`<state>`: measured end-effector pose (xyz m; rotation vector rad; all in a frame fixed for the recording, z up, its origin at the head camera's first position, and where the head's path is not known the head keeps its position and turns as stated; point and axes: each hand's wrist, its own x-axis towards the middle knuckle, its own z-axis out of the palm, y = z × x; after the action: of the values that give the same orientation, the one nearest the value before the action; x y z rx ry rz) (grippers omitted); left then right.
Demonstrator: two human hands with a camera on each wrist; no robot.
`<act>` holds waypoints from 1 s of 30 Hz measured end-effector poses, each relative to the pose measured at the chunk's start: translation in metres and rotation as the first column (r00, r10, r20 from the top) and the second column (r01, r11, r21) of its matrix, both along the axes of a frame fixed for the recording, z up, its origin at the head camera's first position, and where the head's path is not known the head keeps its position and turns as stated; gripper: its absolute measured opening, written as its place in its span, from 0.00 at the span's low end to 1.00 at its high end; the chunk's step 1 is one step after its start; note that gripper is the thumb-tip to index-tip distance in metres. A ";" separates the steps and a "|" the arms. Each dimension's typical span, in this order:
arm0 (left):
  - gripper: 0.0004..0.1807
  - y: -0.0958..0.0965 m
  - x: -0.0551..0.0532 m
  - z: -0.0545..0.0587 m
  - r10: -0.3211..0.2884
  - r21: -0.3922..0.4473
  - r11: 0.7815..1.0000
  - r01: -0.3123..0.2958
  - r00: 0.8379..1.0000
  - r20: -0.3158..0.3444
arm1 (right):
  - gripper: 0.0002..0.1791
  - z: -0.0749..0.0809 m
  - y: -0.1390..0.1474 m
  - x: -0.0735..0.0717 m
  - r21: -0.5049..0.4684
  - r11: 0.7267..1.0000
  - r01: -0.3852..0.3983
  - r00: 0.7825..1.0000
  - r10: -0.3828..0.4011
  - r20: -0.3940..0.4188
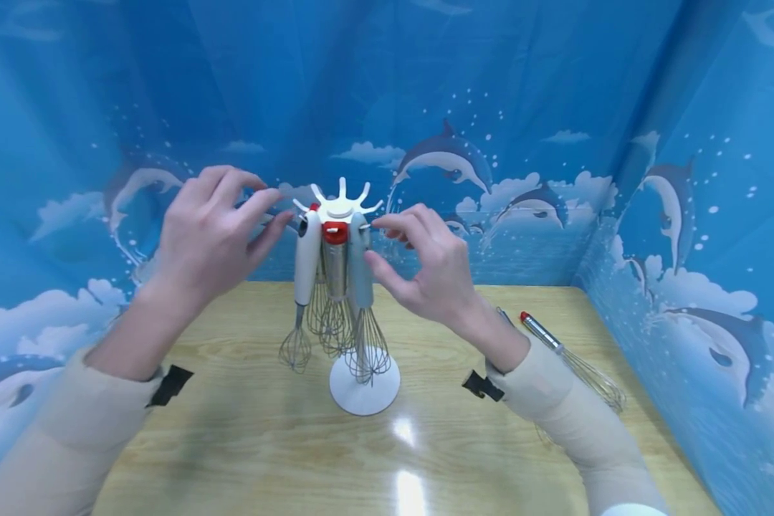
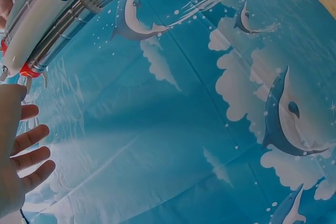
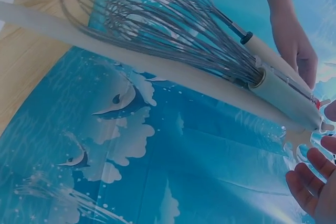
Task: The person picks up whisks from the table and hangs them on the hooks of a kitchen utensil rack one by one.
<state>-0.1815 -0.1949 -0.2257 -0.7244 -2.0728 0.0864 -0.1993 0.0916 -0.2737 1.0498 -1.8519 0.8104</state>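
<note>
A white rack (image 1: 340, 208) with several radiating hooks stands on a round white base (image 1: 364, 390). From its near hooks hang a white-handled whisk (image 1: 306, 265), a steel whisk with a red end (image 1: 337, 269) and a grey-handled whisk (image 1: 361, 269); other whisk wires show behind them. My left hand (image 1: 209, 226) is raised beside the white handle's top, its thumb and forefinger apart. My right hand (image 1: 428, 265) is at the grey handle, forefinger at the hook tip and thumb close to the handle's side. In the right wrist view, its other fingers (image 3: 310, 177) are loosely bent around nothing.
Another steel whisk with a red end (image 1: 542, 330) lies on the wooden table (image 1: 264, 444) at the right, partly behind the right forearm. A second thin handle (image 1: 504, 315) shows beside it. Blue dolphin-print curtains (image 1: 284, 86) enclose the back and sides.
</note>
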 end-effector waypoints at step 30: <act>0.30 0.018 0.012 -0.002 -0.121 0.042 0.991 0.124 0.991 -0.053 | 0.19 -0.059 0.064 -0.001 0.108 0.985 0.136 0.981 -0.149 0.121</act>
<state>-0.1699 -0.1773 -0.2276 -0.8117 -1.9717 -0.0114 -0.2001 0.1560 -0.3326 0.9314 -2.0704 0.7218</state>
